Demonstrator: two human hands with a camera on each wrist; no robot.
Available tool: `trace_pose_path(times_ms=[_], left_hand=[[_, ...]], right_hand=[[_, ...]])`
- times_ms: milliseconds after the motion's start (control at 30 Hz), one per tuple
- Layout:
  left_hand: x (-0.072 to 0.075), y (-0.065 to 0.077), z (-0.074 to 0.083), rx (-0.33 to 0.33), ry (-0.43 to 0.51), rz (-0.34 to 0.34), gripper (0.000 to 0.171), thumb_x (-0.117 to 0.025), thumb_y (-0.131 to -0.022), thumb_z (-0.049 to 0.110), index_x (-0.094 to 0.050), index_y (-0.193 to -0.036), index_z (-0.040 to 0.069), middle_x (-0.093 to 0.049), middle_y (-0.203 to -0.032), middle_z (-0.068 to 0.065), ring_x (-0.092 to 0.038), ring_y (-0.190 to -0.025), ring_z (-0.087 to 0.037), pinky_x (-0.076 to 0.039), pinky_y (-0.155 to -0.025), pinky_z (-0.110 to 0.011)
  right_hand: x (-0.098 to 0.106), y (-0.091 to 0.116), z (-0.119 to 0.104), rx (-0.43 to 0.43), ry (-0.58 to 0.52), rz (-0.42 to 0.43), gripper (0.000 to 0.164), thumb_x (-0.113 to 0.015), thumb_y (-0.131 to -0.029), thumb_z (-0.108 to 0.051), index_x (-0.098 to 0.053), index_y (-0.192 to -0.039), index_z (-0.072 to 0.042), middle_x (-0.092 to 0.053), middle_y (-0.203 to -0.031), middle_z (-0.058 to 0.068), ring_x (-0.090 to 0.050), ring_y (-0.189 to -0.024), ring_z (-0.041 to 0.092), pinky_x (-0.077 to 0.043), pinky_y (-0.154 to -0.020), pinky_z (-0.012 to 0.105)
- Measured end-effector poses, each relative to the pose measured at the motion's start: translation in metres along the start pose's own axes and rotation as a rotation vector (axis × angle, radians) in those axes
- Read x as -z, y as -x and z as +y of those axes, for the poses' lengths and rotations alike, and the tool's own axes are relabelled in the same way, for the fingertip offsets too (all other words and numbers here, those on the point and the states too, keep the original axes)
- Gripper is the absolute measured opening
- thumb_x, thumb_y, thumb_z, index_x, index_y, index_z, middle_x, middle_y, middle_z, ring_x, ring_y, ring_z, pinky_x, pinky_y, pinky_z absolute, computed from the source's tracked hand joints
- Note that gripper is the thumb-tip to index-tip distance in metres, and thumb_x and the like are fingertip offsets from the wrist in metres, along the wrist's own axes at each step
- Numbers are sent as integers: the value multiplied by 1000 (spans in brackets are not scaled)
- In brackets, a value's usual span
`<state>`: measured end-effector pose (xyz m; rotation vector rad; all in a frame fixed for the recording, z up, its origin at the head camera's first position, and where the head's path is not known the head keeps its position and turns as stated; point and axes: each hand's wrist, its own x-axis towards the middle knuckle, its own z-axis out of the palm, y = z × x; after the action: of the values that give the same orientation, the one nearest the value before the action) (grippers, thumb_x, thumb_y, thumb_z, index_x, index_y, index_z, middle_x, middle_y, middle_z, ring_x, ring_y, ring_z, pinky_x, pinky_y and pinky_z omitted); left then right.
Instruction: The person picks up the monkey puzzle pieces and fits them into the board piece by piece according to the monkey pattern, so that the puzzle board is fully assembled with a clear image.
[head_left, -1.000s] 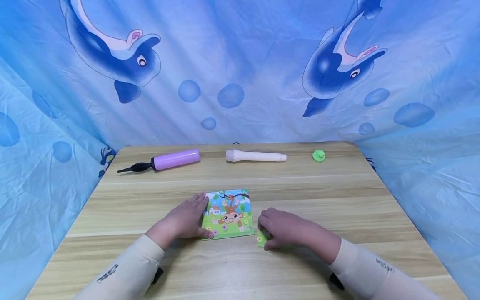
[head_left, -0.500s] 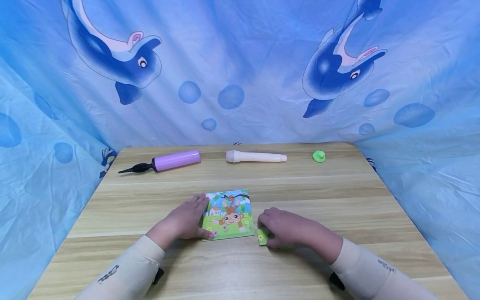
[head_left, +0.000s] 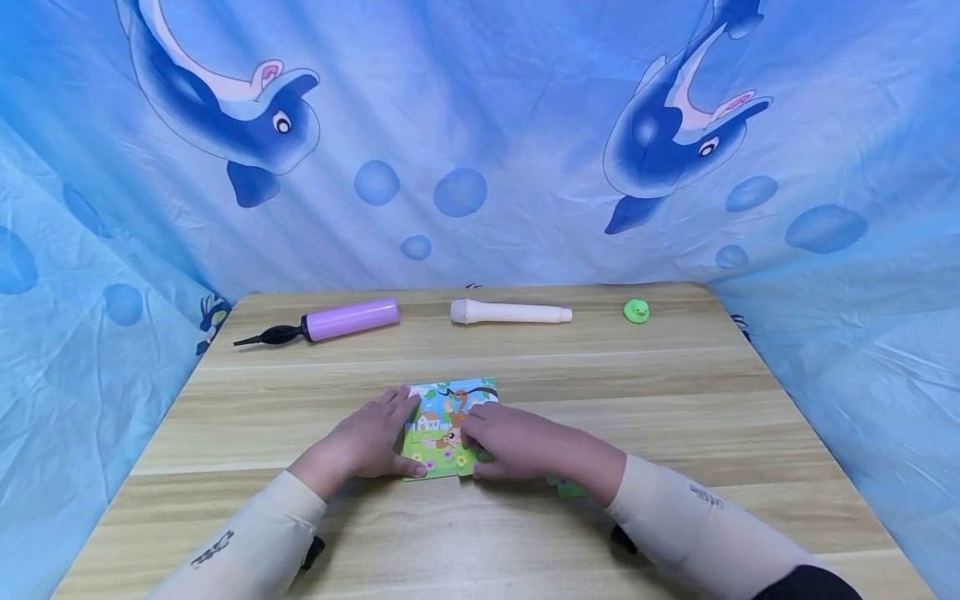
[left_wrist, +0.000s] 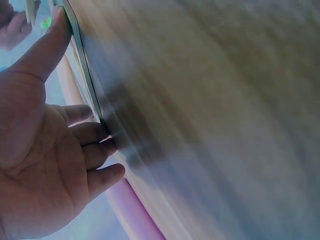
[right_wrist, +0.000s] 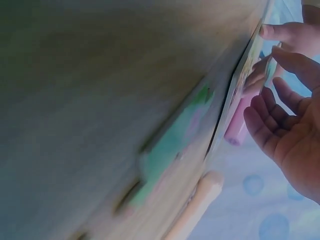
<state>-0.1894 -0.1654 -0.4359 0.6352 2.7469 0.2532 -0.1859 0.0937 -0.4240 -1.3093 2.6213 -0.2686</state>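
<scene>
A square jigsaw puzzle (head_left: 430, 442) with a monkey picture lies flat on the table. My left hand (head_left: 371, 437) rests along its left side, thumb at the near corner and fingers spread at the left edge. Over the puzzle's right half, my right hand (head_left: 513, 440) pinches a green puzzle piece (right_wrist: 270, 71) between thumb and fingers. That piece is raised off the board in the right wrist view; the hand hides part of the picture. Another green puzzle piece (head_left: 567, 487) lies on the table, partly hidden under the right forearm.
At the back of the wooden table (head_left: 525, 358) lie a purple hand pump (head_left: 352, 320), a white toy microphone (head_left: 517, 312) and a small green rubber duck (head_left: 636, 311). A blue curtain with dolphins (head_left: 525, 125) hangs behind and at both sides.
My right hand has lifted a puzzle piece from the table and carried it left over the puzzle, uncovering another piece. My left hand has stayed in place.
</scene>
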Motion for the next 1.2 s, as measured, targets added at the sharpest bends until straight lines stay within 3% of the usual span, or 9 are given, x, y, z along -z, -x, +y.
trace_pose_path(times_ms=[200, 300, 367, 500, 700, 900, 1200], left_hand=[[3, -1, -3, -21, -36, -29, 111, -69, -74, 71, -30, -153, 2, -19, -162, -21, -22, -148, -41, -28, -117, -56], [7, -1, -4, -16, -38, -54, 115, -69, -72, 74, -29, -154, 4, -18, -162, -19, -23, -147, -42, -29, -117, -56], [9, -1, -4, -13, -32, -64, 117, -70, -70, 75, -29, -154, 5, -18, -162, -19, -23, -147, -42, -30, -117, -55], [11, -1, -3, -30, -18, -66, 114, -71, -72, 72, -30, -153, 3, -20, -162, -21, -23, -147, -43, -30, -116, -56], [10, -2, -2, -45, -23, -50, 104, -69, -79, 65, -32, -152, 2, -21, -161, -22, -23, -146, -43, -30, -116, -57], [9, -2, -1, -37, -30, -49, 93, -65, -86, 60, -33, -152, 2, -22, -160, -22, -24, -146, -42, -30, -116, -56], [9, -3, -1, -32, -27, -46, 85, -65, -90, 51, -34, -151, 2, -23, -160, -22, -24, -146, -43, -29, -116, -56]], right_hand=[[-2, -29, -4, 13, 9, -23, 25, -70, -90, -38, -56, -100, -21, -48, -92, -11, -46, -85, 7, -44, -73, 19], [-5, -41, -6, 19, 36, -36, 23, -71, -89, -36, -57, -98, -21, -50, -92, -11, -47, -84, 6, -47, -90, 24], [-7, -48, -7, 25, 54, -43, 22, -71, -89, -37, -57, -97, -21, -50, -91, -11, -47, -84, 5, -47, -92, 25], [-10, -56, -9, 55, 87, -54, 21, -68, -90, -39, -59, -98, -22, -51, -92, -11, -47, -84, 4, -47, -82, 23], [-9, -52, -9, 122, 118, -84, 32, -58, -98, -41, -66, -120, -21, -58, -114, -8, -52, -106, 7, -46, -99, 26], [-11, -41, -8, 175, 169, -107, 50, -55, -98, -47, -55, -140, -21, -51, -136, -8, -46, -124, 12, -41, -109, 31], [-9, -29, -10, 204, 223, -135, 56, -57, -96, -50, -51, -144, -21, -48, -146, -9, -44, -132, 12, -36, -115, 30]])
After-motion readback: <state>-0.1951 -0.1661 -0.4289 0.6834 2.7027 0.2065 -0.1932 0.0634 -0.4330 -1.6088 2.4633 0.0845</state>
